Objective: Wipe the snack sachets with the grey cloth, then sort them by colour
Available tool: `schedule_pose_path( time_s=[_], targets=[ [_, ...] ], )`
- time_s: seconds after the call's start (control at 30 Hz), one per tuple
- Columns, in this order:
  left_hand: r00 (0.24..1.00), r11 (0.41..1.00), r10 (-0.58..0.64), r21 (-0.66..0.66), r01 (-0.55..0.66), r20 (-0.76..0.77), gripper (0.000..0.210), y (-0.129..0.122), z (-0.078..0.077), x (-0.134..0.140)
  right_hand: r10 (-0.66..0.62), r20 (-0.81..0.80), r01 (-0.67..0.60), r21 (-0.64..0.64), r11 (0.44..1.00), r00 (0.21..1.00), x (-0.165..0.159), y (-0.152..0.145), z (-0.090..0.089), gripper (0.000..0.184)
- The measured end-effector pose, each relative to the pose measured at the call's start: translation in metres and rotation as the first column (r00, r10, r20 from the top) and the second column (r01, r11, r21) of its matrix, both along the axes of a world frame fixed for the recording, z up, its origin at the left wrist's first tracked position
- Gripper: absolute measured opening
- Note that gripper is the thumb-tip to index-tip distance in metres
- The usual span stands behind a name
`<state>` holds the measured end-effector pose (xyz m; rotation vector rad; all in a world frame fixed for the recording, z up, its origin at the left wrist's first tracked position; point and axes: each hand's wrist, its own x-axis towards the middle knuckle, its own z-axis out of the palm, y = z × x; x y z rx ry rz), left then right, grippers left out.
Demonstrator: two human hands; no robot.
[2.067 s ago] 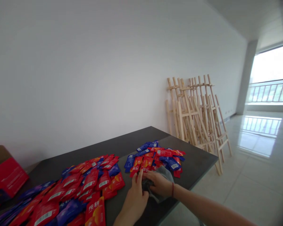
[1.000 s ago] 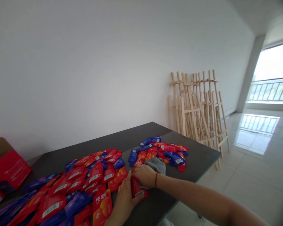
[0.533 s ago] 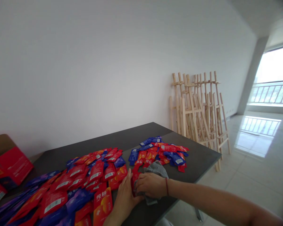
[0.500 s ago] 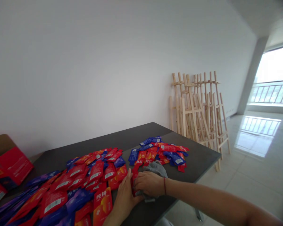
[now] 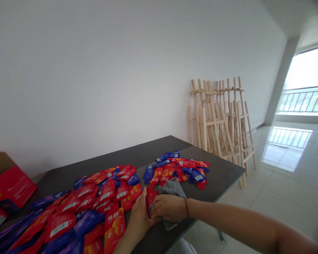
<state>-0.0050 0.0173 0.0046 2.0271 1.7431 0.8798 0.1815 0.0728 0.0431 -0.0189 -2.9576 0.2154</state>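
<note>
Your left hand (image 5: 140, 216) lay along the left side of a red packet (image 5: 151, 197), its fingers nearly straight and close together; whether it gripped the packet or only rested against it, you could not tell. Your right hand (image 5: 169, 207), a red cord (image 5: 187, 207) round its wrist, was curled over a bunched grey cloth (image 5: 173, 188) and held it against that packet. The packet was between your hands, near the front edge of the dark desk (image 5: 151, 147), its lower part hidden by your fingers. Just beyond the cloth lay a smaller pile (image 5: 184, 171) of red and blue packets; a larger pile (image 5: 95, 197) spread to your left, with an opened red box (image 5: 16, 187) past it. Wooden easels (image 5: 217, 121) leaned against the wall (image 5: 108, 70) beyond the desk.
</note>
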Motion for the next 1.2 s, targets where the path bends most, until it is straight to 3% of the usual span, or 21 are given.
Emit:
schedule_pose_path(
  time_s=[0.13,0.33,0.53,0.7,0.83,1.07,1.2],
  targets=[
    [1.000,1.000,0.022,-0.014,-0.022,-0.001,0.112,-0.001,0.002,0.002,-0.038,-0.042,0.032,-0.126,0.992,0.998,0.027,0.001,-0.003,0.049],
    [0.999,0.999,0.040,-0.024,-0.041,-0.030,0.111,0.001,0.000,0.002,-0.148,-0.086,0.146,-0.026,0.989,0.985,0.041,0.007,-0.012,0.043],
    [0.999,0.999,0.033,-0.037,-0.035,-0.039,0.107,0.001,0.000,0.001,-0.330,-0.102,0.342,0.147,0.928,0.938,0.004,0.030,-0.013,0.032],
    [0.998,0.998,0.045,-0.035,-0.047,-0.038,0.110,0.000,-0.002,0.002,-0.422,-0.035,0.415,0.265,0.870,0.906,-0.027,0.043,-0.010,0.019],
    [0.998,0.998,0.047,-0.046,-0.049,-0.036,0.110,0.001,-0.004,0.002,-0.394,-0.045,0.388,0.297,0.872,0.918,-0.026,0.034,-0.011,0.019],
    [0.999,0.999,0.039,0.005,-0.039,0.022,0.109,0.006,-0.015,-0.002,-0.185,-0.080,0.200,0.284,0.938,0.980,-0.010,0.013,-0.011,0.019],
    [0.999,0.999,0.049,-0.005,-0.049,0.000,0.108,0.005,-0.013,-0.001,-0.278,-0.065,0.283,0.323,0.903,0.958,-0.026,0.025,-0.006,0.018]
  ],
)
